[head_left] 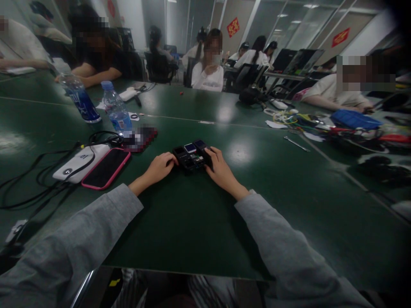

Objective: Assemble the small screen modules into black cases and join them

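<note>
A small black case with compartments lies on the green table in front of me. Small parts sit in it, among them a piece with a pale-rimmed dark face; I cannot make out its exact kind. My left hand has curled fingers, and their tips grip the case's left edge. At the opposite side my right hand holds the right edge, fingers over the top and thumb at the near side. Both fingertips partly hide the case's edges.
Left on the green table are a pink-edged phone, a white power bank, cables and two bottles. To the right lie a wrench, tangled wires and a blue pouch. Several people sit around.
</note>
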Action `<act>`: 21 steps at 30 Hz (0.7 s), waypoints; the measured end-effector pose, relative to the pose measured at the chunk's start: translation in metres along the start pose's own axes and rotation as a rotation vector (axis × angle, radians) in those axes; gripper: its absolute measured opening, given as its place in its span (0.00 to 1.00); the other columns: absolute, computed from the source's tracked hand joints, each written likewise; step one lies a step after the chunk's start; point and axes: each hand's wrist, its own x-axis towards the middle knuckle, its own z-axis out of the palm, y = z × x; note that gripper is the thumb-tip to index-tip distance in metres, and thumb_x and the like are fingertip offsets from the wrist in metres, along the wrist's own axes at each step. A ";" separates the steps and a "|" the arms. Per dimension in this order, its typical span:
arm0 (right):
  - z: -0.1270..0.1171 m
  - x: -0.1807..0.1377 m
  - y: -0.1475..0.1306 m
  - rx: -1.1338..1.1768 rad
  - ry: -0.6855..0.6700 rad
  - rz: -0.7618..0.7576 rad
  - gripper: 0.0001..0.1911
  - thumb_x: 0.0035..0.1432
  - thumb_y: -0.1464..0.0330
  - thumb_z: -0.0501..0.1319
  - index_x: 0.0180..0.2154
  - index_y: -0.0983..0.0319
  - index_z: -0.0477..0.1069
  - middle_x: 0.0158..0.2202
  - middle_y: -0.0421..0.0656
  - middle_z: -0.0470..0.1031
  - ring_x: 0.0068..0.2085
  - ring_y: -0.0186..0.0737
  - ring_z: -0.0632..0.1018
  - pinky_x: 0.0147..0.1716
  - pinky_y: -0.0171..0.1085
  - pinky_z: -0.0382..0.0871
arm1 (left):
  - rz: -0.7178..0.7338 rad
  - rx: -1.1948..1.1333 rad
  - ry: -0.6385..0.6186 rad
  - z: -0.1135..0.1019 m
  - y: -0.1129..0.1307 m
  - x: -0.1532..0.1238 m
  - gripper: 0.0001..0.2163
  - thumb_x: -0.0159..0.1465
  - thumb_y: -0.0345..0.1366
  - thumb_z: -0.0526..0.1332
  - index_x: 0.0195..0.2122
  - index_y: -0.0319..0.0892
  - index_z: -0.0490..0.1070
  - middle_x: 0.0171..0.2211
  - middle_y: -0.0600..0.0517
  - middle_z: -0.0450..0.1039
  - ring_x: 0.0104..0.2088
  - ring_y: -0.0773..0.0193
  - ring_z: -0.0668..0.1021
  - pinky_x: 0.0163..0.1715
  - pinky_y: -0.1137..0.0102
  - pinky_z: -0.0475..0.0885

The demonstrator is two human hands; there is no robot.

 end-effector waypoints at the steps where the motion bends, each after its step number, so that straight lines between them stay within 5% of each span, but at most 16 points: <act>1: 0.000 0.000 0.000 0.000 0.002 -0.004 0.32 0.61 0.71 0.54 0.65 0.58 0.48 0.64 0.53 0.50 0.64 0.55 0.61 0.61 0.57 0.63 | 0.004 0.004 0.002 0.000 0.000 0.000 0.08 0.65 0.27 0.53 0.35 0.42 0.72 0.39 0.49 0.74 0.42 0.61 0.76 0.46 0.60 0.72; 21: 0.003 0.000 0.003 0.018 0.003 0.003 0.33 0.61 0.70 0.55 0.65 0.56 0.47 0.64 0.52 0.50 0.64 0.57 0.61 0.60 0.60 0.64 | 0.023 0.021 0.003 0.003 -0.006 0.001 0.08 0.65 0.28 0.53 0.35 0.42 0.71 0.40 0.50 0.74 0.42 0.61 0.75 0.45 0.59 0.71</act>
